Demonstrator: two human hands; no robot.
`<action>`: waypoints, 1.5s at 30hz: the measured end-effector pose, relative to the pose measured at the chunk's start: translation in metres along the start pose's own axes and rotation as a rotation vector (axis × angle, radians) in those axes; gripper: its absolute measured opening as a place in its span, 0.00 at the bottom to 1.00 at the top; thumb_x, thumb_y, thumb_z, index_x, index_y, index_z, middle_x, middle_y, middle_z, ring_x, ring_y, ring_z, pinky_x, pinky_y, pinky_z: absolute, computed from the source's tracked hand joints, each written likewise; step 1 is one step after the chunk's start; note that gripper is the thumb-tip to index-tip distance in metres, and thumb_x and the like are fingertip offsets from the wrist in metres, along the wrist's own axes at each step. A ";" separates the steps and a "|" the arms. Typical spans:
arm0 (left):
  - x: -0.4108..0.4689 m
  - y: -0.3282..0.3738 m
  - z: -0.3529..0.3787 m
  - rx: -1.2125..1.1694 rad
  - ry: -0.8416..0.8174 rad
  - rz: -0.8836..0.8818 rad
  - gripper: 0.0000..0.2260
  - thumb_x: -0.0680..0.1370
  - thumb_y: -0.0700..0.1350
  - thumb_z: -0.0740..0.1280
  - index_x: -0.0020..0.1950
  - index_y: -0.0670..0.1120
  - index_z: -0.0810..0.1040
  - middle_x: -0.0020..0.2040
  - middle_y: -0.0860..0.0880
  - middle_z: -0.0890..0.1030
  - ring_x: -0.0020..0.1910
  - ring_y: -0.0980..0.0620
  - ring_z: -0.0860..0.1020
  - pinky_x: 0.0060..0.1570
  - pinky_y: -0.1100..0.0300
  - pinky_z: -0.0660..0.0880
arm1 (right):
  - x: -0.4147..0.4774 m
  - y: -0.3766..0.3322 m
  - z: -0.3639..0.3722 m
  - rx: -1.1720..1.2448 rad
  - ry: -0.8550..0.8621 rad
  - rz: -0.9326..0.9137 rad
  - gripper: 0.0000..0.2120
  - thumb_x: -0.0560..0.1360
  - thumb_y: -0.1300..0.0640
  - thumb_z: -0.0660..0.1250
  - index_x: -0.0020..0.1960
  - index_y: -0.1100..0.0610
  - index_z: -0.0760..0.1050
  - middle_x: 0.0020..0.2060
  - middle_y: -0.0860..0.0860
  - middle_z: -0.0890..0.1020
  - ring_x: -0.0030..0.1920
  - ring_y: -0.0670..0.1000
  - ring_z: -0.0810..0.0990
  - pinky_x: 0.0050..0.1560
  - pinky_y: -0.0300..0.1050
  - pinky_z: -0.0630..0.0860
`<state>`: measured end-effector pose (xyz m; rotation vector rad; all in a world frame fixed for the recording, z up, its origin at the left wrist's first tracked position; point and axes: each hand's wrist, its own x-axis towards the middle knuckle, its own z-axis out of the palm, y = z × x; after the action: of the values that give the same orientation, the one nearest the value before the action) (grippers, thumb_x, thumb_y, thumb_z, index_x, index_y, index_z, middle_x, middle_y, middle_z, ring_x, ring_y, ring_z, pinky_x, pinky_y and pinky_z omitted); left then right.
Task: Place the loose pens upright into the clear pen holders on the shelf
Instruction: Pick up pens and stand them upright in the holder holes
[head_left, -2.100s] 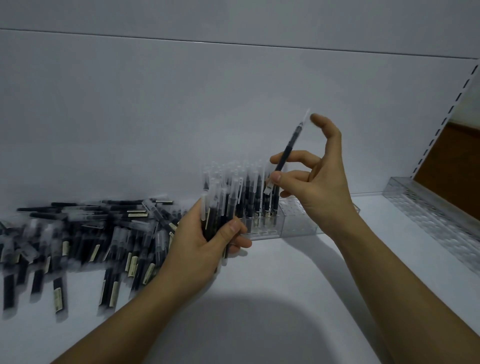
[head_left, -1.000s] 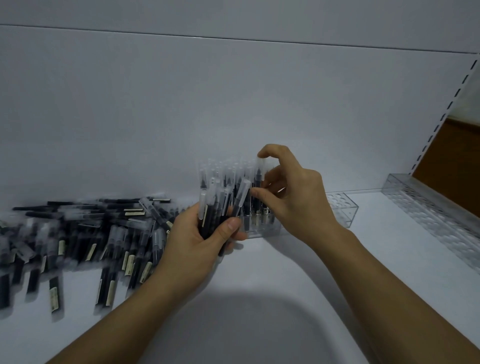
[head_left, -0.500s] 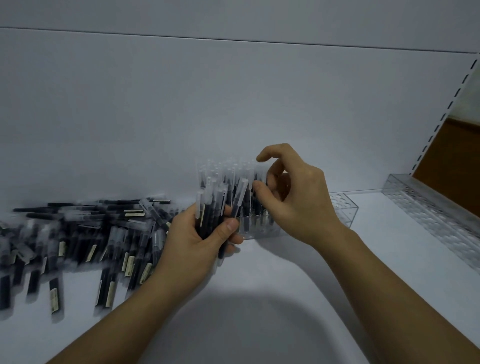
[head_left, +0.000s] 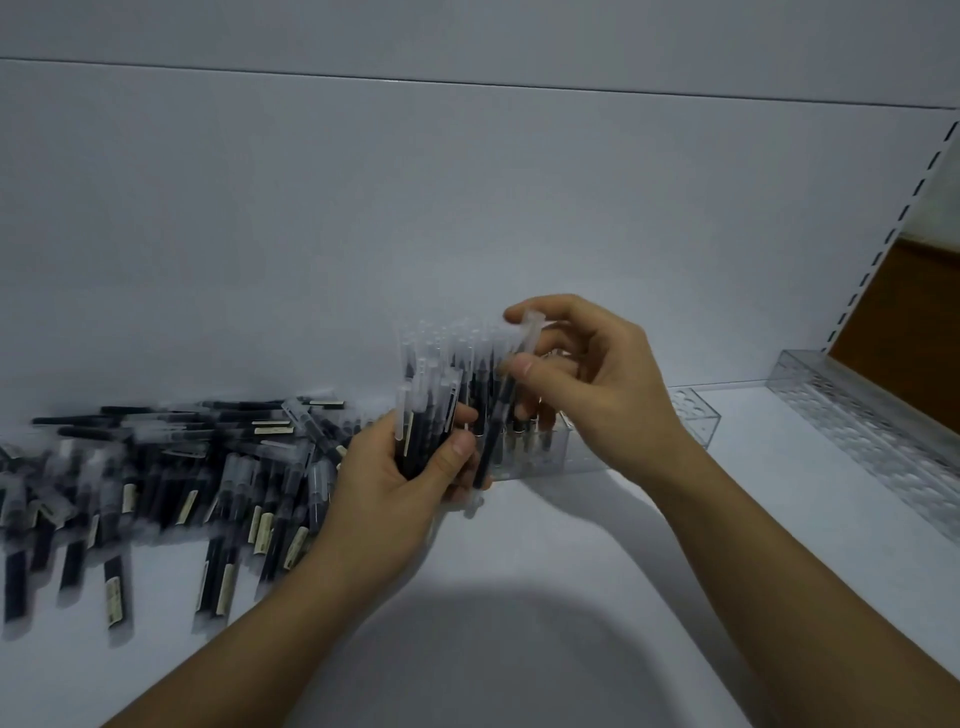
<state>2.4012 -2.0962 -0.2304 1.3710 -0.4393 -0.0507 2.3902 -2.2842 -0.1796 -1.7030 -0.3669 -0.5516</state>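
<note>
on the shelf (head_left: 571, 597), left hand (head_left: 395, 483) grips a pen bundle (head_left: 423, 415), right hand (head_left: 597, 395) pinches one pen (head_left: 491, 447); labels (head_left: 265, 525) blurred.

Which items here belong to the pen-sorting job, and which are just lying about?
In the job: left hand gripping a bundle of black clear-capped pens; right hand pinching one black pen; clear plastic pen holder; pile of loose black pens.
Idle: long clear rack at right; slotted white upright; brown panel.

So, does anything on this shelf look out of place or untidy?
Yes: the heap of loose pens lies flat and crisscrossed on the left of the shelf, not upright in the clear pen holder, whose right end shows empty holes. Nothing looks broken or spilled.
</note>
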 end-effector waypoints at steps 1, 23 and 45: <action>0.000 -0.001 0.000 0.002 0.004 -0.004 0.10 0.78 0.38 0.66 0.59 0.38 0.78 0.40 0.35 0.82 0.38 0.41 0.82 0.41 0.48 0.84 | 0.002 -0.001 -0.004 0.005 0.045 -0.010 0.13 0.77 0.71 0.70 0.60 0.62 0.78 0.36 0.63 0.80 0.30 0.57 0.82 0.31 0.43 0.78; -0.004 0.003 0.000 0.169 -0.064 0.016 0.03 0.78 0.34 0.68 0.50 0.36 0.80 0.34 0.44 0.83 0.34 0.56 0.82 0.34 0.69 0.77 | 0.011 0.005 -0.032 -0.328 0.382 -0.096 0.15 0.76 0.66 0.70 0.60 0.53 0.81 0.45 0.52 0.82 0.38 0.54 0.80 0.42 0.58 0.83; 0.001 -0.003 0.000 -0.028 0.010 -0.014 0.08 0.79 0.31 0.64 0.55 0.39 0.80 0.45 0.39 0.85 0.43 0.43 0.85 0.43 0.56 0.83 | 0.003 0.011 -0.017 -0.601 0.094 -0.213 0.16 0.75 0.63 0.74 0.58 0.51 0.74 0.41 0.44 0.78 0.40 0.49 0.82 0.39 0.40 0.81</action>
<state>2.4027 -2.0973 -0.2325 1.3463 -0.4196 -0.0612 2.3960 -2.3035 -0.1847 -2.2148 -0.3363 -0.9657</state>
